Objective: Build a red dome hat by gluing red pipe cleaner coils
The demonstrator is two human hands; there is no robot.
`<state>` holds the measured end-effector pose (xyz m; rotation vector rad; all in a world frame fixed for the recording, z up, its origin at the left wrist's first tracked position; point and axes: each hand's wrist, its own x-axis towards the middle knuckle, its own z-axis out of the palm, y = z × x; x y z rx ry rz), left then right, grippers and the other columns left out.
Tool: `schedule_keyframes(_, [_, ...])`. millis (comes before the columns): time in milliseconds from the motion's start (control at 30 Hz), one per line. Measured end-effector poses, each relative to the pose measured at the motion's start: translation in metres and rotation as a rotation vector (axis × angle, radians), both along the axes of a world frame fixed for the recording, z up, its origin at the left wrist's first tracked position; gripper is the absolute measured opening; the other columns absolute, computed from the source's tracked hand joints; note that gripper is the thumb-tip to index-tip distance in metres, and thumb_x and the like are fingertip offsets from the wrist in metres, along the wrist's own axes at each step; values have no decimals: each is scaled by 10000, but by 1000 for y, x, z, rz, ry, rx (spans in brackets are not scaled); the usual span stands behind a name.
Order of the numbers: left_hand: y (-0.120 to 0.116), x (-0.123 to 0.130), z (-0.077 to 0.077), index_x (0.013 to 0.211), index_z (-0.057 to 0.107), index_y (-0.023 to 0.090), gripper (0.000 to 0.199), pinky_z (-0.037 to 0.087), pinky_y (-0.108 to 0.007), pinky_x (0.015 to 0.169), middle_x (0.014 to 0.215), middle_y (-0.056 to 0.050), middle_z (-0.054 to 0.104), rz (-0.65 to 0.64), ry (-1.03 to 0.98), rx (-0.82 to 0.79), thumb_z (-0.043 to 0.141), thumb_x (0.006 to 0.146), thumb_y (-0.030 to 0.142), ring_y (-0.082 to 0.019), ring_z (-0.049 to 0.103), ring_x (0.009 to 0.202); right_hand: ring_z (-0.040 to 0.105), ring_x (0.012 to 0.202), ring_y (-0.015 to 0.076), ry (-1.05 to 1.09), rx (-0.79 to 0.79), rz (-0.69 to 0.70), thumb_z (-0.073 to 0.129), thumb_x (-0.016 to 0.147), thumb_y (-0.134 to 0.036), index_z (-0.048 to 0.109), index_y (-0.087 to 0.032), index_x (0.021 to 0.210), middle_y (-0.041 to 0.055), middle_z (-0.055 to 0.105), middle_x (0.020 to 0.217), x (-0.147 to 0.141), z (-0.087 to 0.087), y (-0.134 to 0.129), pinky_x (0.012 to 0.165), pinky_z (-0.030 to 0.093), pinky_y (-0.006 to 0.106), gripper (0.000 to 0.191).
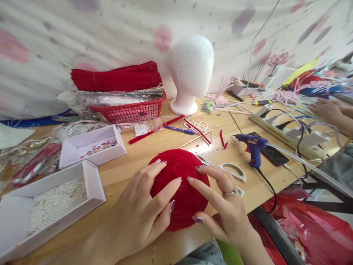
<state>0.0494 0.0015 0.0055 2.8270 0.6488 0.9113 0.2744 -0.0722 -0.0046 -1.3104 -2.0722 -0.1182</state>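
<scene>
A round red velvety disc [183,217], coiled in rings with a small raised circle at its middle, lies at the table's front edge. My left hand [150,198] rests over its left side, fingers spread and fingertips touching the surface near the middle. From the right, my right hand [226,202], with a ring on one finger, lays its spread fingertips on the disc too. Neither hand is closed around it. Scissors with pale green handles [234,171] lie just behind my right hand, their blades partly hidden by the disc and fingers.
A blue glue gun [253,147] stands at right near a phone [275,154] and power strip [286,136]. White boxes of pearls [57,202] and gems [93,147] sit left. Behind are a red basket [132,110] and foam head [191,70]. A co-worker's hand [325,110] shows far right.
</scene>
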Motion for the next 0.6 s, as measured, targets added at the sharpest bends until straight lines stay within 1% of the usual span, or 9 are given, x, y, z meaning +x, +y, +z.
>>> schedule_keyframes(267, [-2,2,0,1364,420,203,452,451,-551,1024,1426,-173,387,27,-6,-32,470,932,81,-326,436,1302,451,1211,311,-22,-21,3,491,980,-460,489,-199,1338,150,410,1341,0,2,2,1003,414,468,443])
schedule_keyframes(433, [-1,2,1,1397,399,161,480,426,-538,1052,1423,-181,398,11,-4,-33,480,931,86,-328,428,1311,461,1204,305,-14,-8,3,490,984,-461,499,-193,1329,150,419,1332,-1,1,1,993,420,463,437])
schedule_keyframes(600, [-3,3,6,1409,419,185,467,425,-521,1043,1397,-157,411,57,52,-55,444,950,104,-317,440,1288,455,1221,312,10,18,12,512,979,-435,515,-168,1330,158,420,1341,-1,-2,0,1005,412,474,441])
